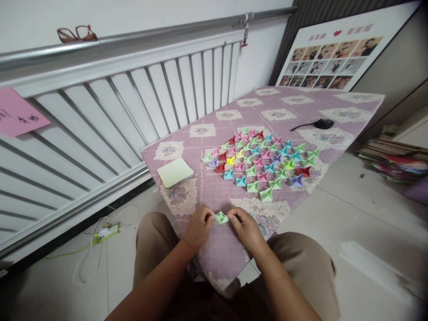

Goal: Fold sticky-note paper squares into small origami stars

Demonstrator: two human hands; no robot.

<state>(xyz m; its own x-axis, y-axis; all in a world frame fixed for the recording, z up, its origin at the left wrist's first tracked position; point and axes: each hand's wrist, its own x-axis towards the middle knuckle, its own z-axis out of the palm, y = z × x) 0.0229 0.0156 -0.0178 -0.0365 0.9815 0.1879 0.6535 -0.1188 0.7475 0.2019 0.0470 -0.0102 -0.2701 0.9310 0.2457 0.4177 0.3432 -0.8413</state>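
Near edge: I have a small light-green folded-paper piece [221,217] between both hands, over the near end of the table covered in mauve quilted cloth with cream floral patches [217,254]. My left hand [199,223] pinches its left tip, thumb and fingers closed on it. My right hand [245,225] pinches its right tip, fingers closed too.

Left of my hands, a bit farther: square pad of pale yellow paper sheets [175,172], lying flat near the table's left edge.

Beyond my hands, mid-table to the right: many folded-paper pieces in green, pink, red, blue, purple and yellow [259,159], set out in slanting rows. Nearest of them is a light-green one [266,194].

Right and farther: small black rounded object with a thin black strip [324,123], on the cloth.

Far left: brown-framed glasses [76,34] on the grey metal pipe [143,34] above the white slatted radiator [133,107]. Far right: white photo board with a red heart [331,53], leaning behind the table.
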